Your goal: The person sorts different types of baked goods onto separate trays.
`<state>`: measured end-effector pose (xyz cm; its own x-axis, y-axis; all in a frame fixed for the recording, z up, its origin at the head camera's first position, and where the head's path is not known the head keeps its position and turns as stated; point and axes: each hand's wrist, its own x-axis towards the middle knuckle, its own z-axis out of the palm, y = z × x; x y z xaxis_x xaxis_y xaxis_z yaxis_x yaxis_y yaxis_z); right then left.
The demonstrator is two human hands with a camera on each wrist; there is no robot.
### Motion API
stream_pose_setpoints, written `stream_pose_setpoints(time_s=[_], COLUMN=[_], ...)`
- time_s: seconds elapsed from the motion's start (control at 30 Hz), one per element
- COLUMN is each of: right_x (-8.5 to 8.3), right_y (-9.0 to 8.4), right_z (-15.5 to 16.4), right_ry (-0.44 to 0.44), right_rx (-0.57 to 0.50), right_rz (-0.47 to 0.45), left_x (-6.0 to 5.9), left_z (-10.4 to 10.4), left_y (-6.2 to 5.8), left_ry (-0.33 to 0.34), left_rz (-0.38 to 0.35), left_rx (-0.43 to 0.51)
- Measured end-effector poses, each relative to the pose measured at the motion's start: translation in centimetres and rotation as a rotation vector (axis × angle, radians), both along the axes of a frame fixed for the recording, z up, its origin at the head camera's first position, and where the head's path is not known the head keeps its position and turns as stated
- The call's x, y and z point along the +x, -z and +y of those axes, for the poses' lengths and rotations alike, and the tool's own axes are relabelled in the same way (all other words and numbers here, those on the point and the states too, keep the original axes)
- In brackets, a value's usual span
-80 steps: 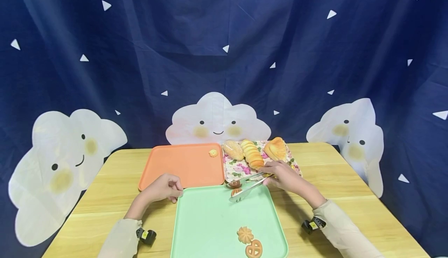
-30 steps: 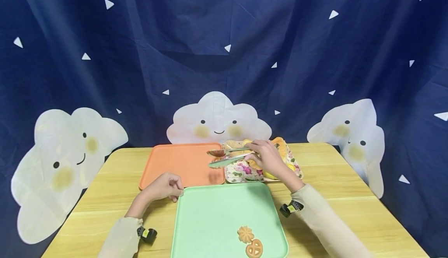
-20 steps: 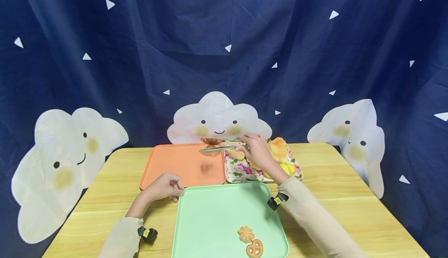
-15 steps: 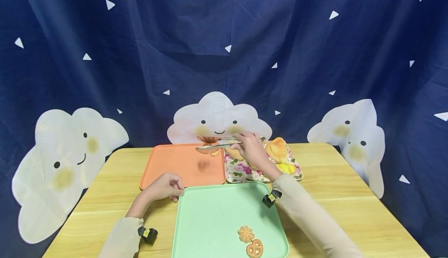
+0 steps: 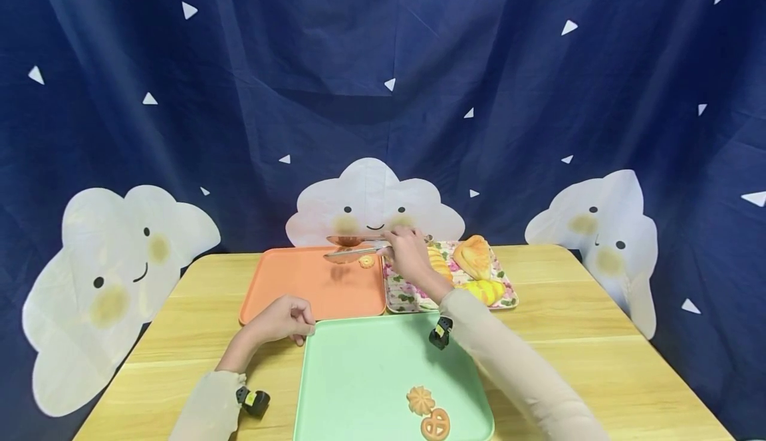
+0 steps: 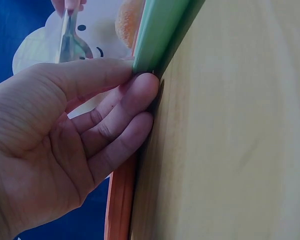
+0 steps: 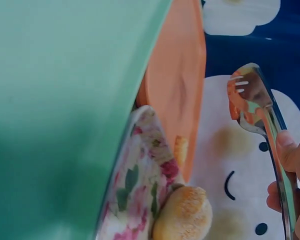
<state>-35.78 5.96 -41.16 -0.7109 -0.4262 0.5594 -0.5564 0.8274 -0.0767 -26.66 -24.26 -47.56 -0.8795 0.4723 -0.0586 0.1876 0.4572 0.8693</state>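
Right hand (image 5: pixel 407 255) grips the tongs (image 5: pixel 353 248) pointing left over the orange tray (image 5: pixel 299 288) — 1 cookie (image 5: pixel 366 261) just beneath, left hand (image 5: pixel 281 321) farther, pinching the green tray (image 5: pixel 359 374).

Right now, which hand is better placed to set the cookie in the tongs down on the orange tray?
The right hand: it grips the tongs, whose tips hang over the orange tray. The left hand holds the green tray's corner.

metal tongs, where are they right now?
In the head view, the metal tongs are gripped by the right hand, tips over the orange tray's far right corner, beside the small yellow cookie.
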Motion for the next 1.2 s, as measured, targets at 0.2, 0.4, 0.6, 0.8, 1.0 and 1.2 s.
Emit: stream_pose_setpoints(time_s=[0.2, 0.4, 0.6, 0.8, 1.0, 1.2], right_x=[-0.2, -0.8, -1.0, -1.0, -1.0, -1.1], right_y=[0.7, 1.8, 2.6, 3.1, 3.4, 3.3], right_z=[-1.1, -2.0, -2.4, -2.6, -2.6, -2.6], right_ry=[0.029, 0.059, 0.077, 0.096, 0.101, 0.105], right_rx=[0.014, 0.032, 0.050, 0.079, 0.069, 0.057], right_rz=[-0.057, -0.045, -0.039, -0.072, -0.121, -0.115], left_x=[0.0, 0.0, 0.1, 0.3, 0.3, 0.2], left_z=[0.1, 0.2, 0.4, 0.4, 0.2, 0.0], left_y=[0.1, 0.1, 0.0, -0.2, -0.1, 0.0], left_ry=[0.001, 0.005, 0.012, 0.019, 0.012, 0.013], left_rz=[-0.002, -0.005, -0.002, 0.003, -0.002, 0.000], left_rx=[-0.002, 0.002, 0.009, 0.004, 0.012, 0.028])
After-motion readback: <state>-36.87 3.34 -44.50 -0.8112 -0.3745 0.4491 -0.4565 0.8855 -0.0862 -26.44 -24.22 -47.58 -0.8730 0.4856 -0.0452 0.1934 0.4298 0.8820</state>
